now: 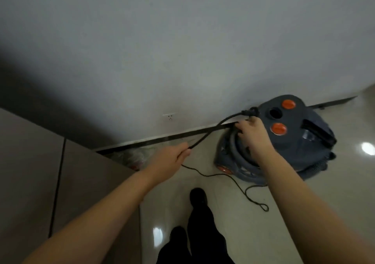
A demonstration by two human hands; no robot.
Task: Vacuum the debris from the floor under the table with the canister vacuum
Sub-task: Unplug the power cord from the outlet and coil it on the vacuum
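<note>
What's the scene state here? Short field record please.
left hand: shut on power cord
right hand: on hose coiled at the vacuum, grip unclear
canister vacuum: on floor by wall, grey, orange knobs
wall outlet: nothing plugged in
cord slack: loose on the floor

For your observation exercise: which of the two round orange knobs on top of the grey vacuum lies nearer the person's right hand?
The lower orange knob, just beside the right hand; the other sits beyond the dark round opening.
</note>
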